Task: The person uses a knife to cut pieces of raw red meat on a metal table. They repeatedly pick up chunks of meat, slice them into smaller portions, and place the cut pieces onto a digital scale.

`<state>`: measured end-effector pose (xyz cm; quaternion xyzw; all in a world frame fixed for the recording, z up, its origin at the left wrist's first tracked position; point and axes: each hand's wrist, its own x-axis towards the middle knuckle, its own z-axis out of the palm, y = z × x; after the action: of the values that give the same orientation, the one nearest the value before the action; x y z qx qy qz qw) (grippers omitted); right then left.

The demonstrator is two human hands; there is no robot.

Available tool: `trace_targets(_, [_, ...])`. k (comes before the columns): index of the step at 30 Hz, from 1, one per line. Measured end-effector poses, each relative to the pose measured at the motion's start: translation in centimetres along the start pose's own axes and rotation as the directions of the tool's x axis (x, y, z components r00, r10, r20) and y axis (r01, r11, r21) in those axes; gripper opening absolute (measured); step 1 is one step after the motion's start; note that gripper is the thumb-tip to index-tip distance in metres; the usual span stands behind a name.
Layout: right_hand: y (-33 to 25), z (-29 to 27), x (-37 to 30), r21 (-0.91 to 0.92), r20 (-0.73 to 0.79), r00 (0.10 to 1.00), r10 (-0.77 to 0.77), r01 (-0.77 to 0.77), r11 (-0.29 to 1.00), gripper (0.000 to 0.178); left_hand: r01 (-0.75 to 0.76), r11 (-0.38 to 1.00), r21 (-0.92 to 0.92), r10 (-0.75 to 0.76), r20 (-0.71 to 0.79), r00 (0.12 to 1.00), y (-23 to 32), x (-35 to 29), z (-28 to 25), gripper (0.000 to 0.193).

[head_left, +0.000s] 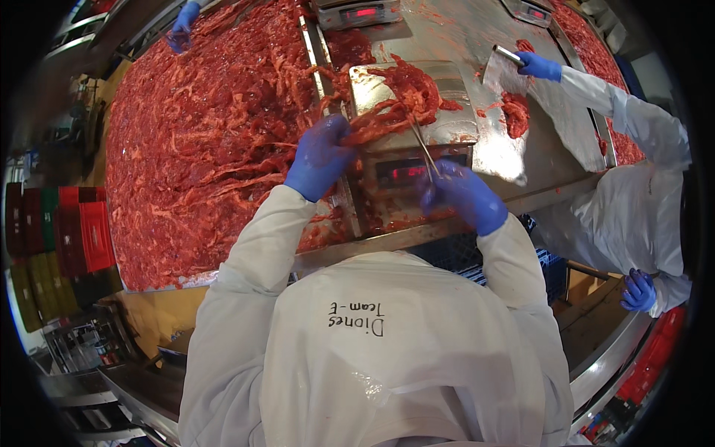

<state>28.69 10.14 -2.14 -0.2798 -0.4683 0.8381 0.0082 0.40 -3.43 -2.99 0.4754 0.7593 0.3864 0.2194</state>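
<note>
The hands (322,160) (474,197) are near the scale's (458,132) edges, open steel (454,36) beyond.

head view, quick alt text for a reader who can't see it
A blue-gloved left hand holds stringy red meat lying partly on a scale; the right hand holds a slim metal tool with its tip at the meat. A big meat heap lies at left.

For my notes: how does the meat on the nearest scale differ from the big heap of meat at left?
The portion on the scale is small; the heap is far larger. The portion trails a strip toward the left hand; the heap lies in a wide spread. Both are red meat with paler streaks.
</note>
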Motion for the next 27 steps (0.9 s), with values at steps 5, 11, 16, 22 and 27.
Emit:
trace_targets(5, [2.0,0.3,3.8,0.060,0.182,0.983,0.014,-0.026,0.998,0.033,-0.133,0.988,-0.084,0.146,0.176,0.973,1.4,-1.3,1.1,0.019])
trace_targets(11, [0.0,0.7,4.2,0.068,0.107,0.990,0.095,-0.103,0.992,0.030,0.164,0.978,-0.127,-0.113,0.335,0.935,2.2,-2.1,-2.3,0.018])
trace_targets(16, [0.4,1.9,5.7,-0.217,0.147,0.970,-0.196,0.225,0.950,0.031,-0.147,0.989,-0.014,0.139,0.412,0.901,1.4,-2.0,-1.0,0.018])
trace_targets(22, [-1.3,2.7,0.4,0.114,-0.022,1.000,0.016,-0.013,0.993,0.027,-0.195,0.700,0.687,0.199,0.075,0.977,-6.8,-1.6,-7.2,0.037])
trace_targets(27, [2.0,-3.6,-6.6,-0.089,-0.094,0.994,-0.057,0.048,0.995,0.029,0.263,0.805,0.532,-0.382,0.125,0.916,-18.0,-4.0,-13.1,0.065])
